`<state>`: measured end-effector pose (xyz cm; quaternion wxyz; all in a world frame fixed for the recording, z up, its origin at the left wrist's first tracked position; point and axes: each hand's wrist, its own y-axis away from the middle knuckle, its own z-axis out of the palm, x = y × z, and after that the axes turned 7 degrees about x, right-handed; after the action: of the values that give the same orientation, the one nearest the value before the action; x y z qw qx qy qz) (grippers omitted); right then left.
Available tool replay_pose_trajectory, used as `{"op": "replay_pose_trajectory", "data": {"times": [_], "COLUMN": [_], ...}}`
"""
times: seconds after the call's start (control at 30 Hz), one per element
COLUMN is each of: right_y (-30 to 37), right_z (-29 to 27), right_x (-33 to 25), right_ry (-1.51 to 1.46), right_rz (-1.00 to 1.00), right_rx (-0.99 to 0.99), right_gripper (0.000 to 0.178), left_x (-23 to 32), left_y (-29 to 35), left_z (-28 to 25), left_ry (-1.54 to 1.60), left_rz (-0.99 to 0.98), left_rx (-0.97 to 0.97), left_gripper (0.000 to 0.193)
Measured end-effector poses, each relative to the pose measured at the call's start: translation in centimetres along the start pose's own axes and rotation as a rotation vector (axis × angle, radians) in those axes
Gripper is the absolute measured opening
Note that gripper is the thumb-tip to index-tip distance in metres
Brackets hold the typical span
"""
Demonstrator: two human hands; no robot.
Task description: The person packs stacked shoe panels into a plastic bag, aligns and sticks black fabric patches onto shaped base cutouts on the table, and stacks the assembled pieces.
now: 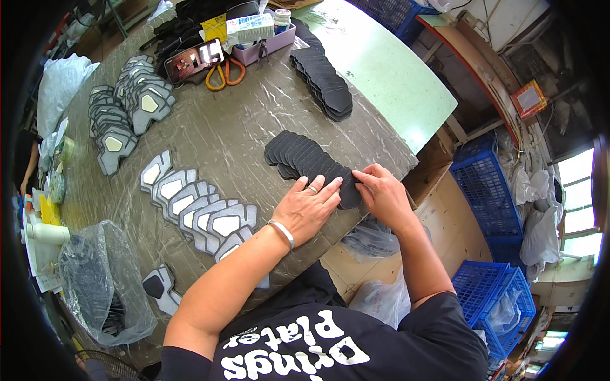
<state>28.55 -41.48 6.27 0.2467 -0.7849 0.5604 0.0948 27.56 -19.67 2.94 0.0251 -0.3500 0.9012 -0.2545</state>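
Note:
A fanned row of black, flat cut pieces (pixel 298 152) lies on the table before me, overlapping like shingles. My left hand (pixel 308 206) rests on the near end of this row, its fingers stretched out flat. At the right edge of the nearest black piece (pixel 346 192), my right hand (pixel 381 190) pinches with thumb and fingertips. Left of my hands runs a row of grey pieces with cream centres (pixel 197 206), partly hidden by my left forearm. A single grey piece with a black patch (pixel 162 289) lies close to the table's near edge.
Further off sit more grey pieces (pixel 130 105), a phone (pixel 194 60), orange-handled scissors (pixel 225 75), a lilac box (pixel 264 47) and another black stack (pixel 322 86). A clear plastic bag (pixel 105 286) stands at left. Blue crates (pixel 486 184) are on the right.

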Motion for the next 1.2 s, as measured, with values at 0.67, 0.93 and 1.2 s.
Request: {"op": "replay_pose_trajectory", "data": {"times": [0.67, 0.93, 1.2], "right_y": [4.8, 3.8, 1.5], "right_z": [-6.4, 2.4, 6.9], "right_x": [-3.1, -7.8, -14.2], "right_ry": [-1.047, -1.208, -0.904], "right_rz": [0.251, 0.544, 0.22], "right_rx": [-0.29, -0.489, -0.662], "right_gripper": [0.01, 0.013, 0.057], "left_x": [0.2, 3.5, 6.3], "left_y": [0.8, 14.4, 20.9], "left_z": [-1.3, -11.1, -11.3], "left_ry": [0.036, 0.098, 0.054], "left_rz": [-0.071, -0.458, -0.617], "left_rx": [-0.073, 0.187, 0.11], "left_gripper": [0.043, 0.033, 0.034]}}
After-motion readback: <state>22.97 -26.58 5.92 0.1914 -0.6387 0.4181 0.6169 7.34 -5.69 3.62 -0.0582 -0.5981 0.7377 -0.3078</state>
